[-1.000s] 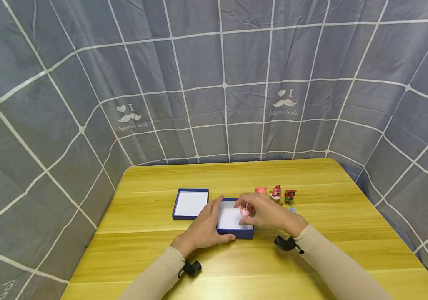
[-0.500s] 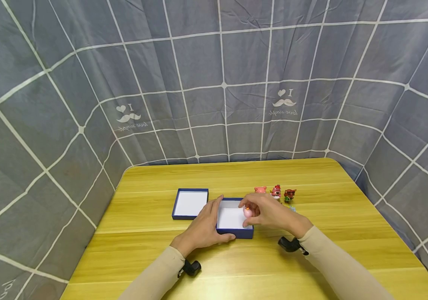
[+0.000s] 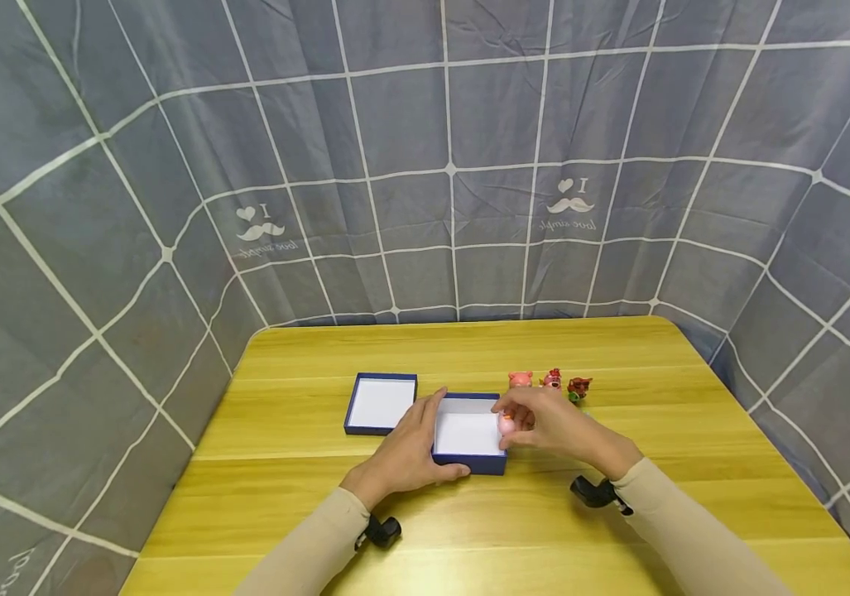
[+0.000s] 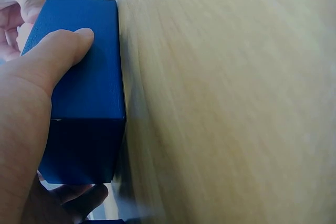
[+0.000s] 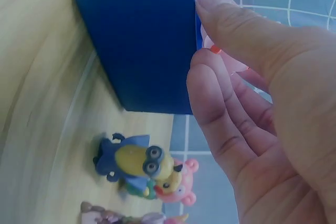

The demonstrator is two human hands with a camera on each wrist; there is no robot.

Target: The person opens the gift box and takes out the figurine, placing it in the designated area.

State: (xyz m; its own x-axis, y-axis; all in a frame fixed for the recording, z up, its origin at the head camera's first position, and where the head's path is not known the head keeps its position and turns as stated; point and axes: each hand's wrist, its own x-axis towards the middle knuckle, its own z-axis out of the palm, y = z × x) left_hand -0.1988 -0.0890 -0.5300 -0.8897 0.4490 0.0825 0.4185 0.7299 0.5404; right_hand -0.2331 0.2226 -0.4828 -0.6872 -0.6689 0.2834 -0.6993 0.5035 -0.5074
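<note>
A blue box with a white interior stands uncovered on the table. My left hand holds it at the near left corner; in the left wrist view the thumb presses the box's side while fingers show beyond the far edge. My right hand pinches a small pink figurine with an orange detail, at the box's right rim. In the right wrist view the thumb and fingers partly hide that pink figurine, which is right by the box's upper edge.
A shallow blue lid, white inside, lies left of the box. Behind my right hand stand a pink figurine, a red and pink one and a dark red one. The right wrist view shows a minion figurine beside the box.
My right hand has moved right with the pink figurine, from over the box's inside to its right rim. My left hand stays on the box.
</note>
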